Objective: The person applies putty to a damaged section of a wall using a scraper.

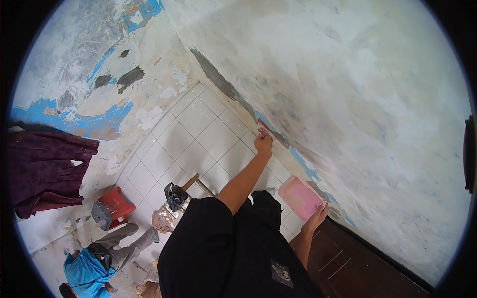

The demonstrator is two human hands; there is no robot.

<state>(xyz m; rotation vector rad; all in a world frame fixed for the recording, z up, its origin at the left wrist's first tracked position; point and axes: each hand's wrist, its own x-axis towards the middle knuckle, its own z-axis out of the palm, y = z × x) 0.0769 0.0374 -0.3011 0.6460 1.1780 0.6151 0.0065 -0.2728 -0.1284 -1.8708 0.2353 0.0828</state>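
Observation:
My left hand (263, 142) grips a small red putty spreader (265, 128), its flat end against the lower part of the wall at the right. Around it the wall shows a dark grey patch (217, 78) and a strip of blue paint (304, 163). A shallow pink tray (302, 197), smeared with pale paste, is held by its near edge in my right hand (317, 217), close beside the same wall. Part of the grip on the spreader is hidden by my fingers.
White floor tiles (196, 126) meet both walls. Left of me stands a splattered stool (174, 212) with a black plastic bag (176, 196) on it. Farther left are a red plastic stool (118, 206), a hanging maroon cloth (47, 171) and a person in blue (87, 270). A dark brown panel (343, 263) lies lower right.

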